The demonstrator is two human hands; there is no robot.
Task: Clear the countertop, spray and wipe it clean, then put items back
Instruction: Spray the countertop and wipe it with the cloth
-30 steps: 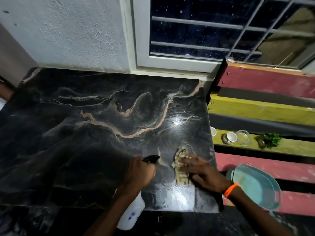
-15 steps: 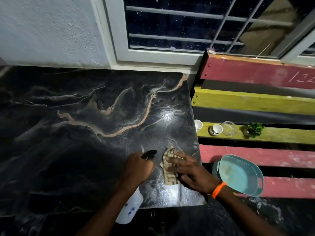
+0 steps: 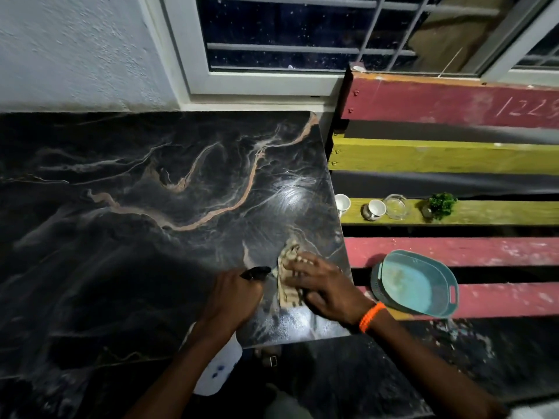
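Note:
The black marble countertop [image 3: 151, 207] with tan veins fills the left and middle of the head view; wet spray shines near its front right corner. My left hand [image 3: 233, 297] is shut on a white spray bottle [image 3: 219, 370], its black nozzle [image 3: 257, 272] pointing right toward the cloth. My right hand [image 3: 323, 287], with an orange wristband, presses flat on a beige patterned cloth [image 3: 287, 285] lying on the counter near its right edge.
To the right stands a rack of red and yellow wooden slats [image 3: 453, 158]. A yellow slat holds two white cups [image 3: 375, 208], a glass bowl [image 3: 396, 205] and a small green plant [image 3: 441, 204]. A teal tray [image 3: 417, 282] rests on a red slat. A window [image 3: 302, 31] is behind.
The view has shifted so the counter sits further left. Both hands stay close together at the front right corner, the right hand rubbing the cloth slightly.

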